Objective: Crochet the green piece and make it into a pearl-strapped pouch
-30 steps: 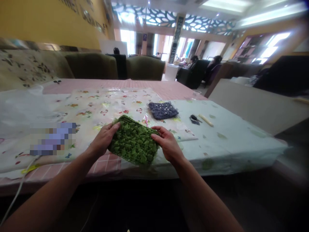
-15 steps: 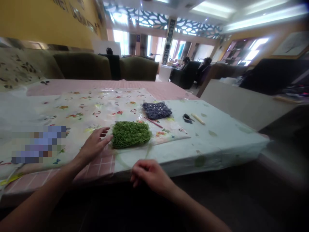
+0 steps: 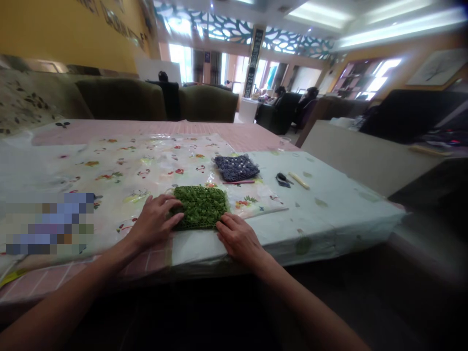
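The right hand (image 3: 239, 239) now joins the left hand (image 3: 155, 220) at the green mat (image 3: 201, 207) by the counter's (image 3: 329, 214) near edge, left fingers spread, right ones close together, maybe pinching, so both can steady it.

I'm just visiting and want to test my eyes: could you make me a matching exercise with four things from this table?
1. nearer knitted piece
2. farther knitted piece
3. thin stick
4. thick stick

A. cream, beside a small black object
B. dark greyish blue
C. green, between left hand and right hand
D. pinkish, by the farther piece's near edge

Pairs: 1-C, 2-B, 3-D, 4-A
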### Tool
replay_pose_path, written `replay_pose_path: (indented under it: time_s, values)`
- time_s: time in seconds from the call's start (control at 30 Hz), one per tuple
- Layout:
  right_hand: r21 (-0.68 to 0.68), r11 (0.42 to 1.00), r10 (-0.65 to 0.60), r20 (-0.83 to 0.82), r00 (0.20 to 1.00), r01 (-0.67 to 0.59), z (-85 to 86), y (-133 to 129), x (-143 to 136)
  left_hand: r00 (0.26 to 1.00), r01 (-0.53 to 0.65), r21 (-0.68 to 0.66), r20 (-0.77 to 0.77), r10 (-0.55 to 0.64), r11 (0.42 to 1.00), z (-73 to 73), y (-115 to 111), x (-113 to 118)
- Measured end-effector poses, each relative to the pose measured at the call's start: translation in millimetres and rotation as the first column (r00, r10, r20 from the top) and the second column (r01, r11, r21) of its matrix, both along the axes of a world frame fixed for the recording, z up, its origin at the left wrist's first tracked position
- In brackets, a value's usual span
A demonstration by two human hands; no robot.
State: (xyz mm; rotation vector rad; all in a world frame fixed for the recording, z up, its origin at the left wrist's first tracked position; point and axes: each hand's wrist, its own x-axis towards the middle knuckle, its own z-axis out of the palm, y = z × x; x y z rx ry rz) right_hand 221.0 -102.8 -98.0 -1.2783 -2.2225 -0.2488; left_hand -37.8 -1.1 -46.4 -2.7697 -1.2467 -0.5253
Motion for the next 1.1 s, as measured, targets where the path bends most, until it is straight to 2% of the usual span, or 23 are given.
replay_pose_path:
  time_s: [0.07, 0.17, 0.23, 0.3, 0.37, 0.43, 0.5, 0.6, 0.67, 0.73, 0.77, 0.83, 0.9, 1.0, 1.1]
  values:
    - [-0.012, 1.000, 0.001, 0.005, 1.000, -0.001, 2.4, -3, 1, 1.000, 0.009, 0.067, -0.020, -0.007, 0.998, -0.2, 5, 12]
    - [-0.100, 0.995, 0.007, -0.007, 1.000, -0.007, 13.9, -1, 6, 0.986, 0.072, -0.075, -0.143, -0.082, 0.995, -8.6, 15, 25]
    - [-0.149, 0.989, -0.017, -0.084, 0.996, 0.004, 25.3, 6, 10, 0.978, 0.069, -0.158, -0.182, -0.098, 0.985, -15.8, 19, 27]
    - [-0.137, 0.989, -0.083, -0.183, 0.980, 0.058, 35.7, 18, 12, 0.978, 0.059, -0.168, -0.186, -0.090, 0.984, -20.7, 21, 26]
    - [-0.125, 0.984, -0.152, -0.206, 0.967, 0.128, 40.4, 33, 8, 0.980, 0.059, -0.161, -0.179, -0.088, 0.985, -22.7, 20, 26]
    - [-0.218, 0.965, -0.178, -0.121, 0.977, 0.149, 37.0, 46, 0, 0.983, 0.055, -0.163, -0.163, -0.082, 0.985, -22.6, 18, 26]
    - [-0.369, 0.917, -0.174, -0.030, 0.984, 0.151, 28.2, 53, -9, 0.990, 0.049, -0.182, -0.124, -0.072, 0.982, -21.1, 17, 26]
    - [-0.464, 0.876, -0.153, -0.008, 0.988, 0.132, 18.1, 54, -8, 0.995, 0.087, -0.282, 0.068, -0.071, 0.956, -15.1, 19, 21]
    - [-0.421, 0.903, -0.134, -0.074, 0.988, 0.091, 18.6, 54, 3, 0.955, 0.105, -0.364, 0.298, 0.009, 0.925, -8.3, 23, 14]
    - [-0.326, 0.942, -0.146, -0.173, 0.974, 0.084, 23.2, 59, 19, 0.876, 0.037, -0.435, 0.447, 0.180, 0.900, -0.9, 30, 5]
    - [-0.286, 0.952, -0.172, -0.216, 0.961, 0.106, 25.6, 63, 26, 0.848, -0.029, -0.461, 0.458, 0.266, 0.887, 2.5, 35, 1]
    - [-0.281, 0.944, -0.253, -0.267, 0.930, 0.176, 28.7, 74, 36, 0.837, -0.153, -0.483, 0.401, 0.372, 0.862, 7.6, 46, -3]
    - [-0.376, 0.902, -0.332, -0.295, 0.896, 0.211, 28.8, 87, 40, 0.855, -0.192, -0.486, 0.344, 0.388, 0.853, 10.3, 58, -4]
    - [-0.505, 0.847, -0.376, -0.346, 0.860, 0.167, 25.5, 102, 35, 0.875, -0.138, -0.525, 0.333, 0.351, 0.840, 10.5, 70, 2]
    - [-0.509, 0.853, -0.358, -0.409, 0.839, 0.116, 21.1, 107, 26, 0.855, -0.083, -0.578, 0.377, 0.356, 0.812, 8.3, 70, 8]
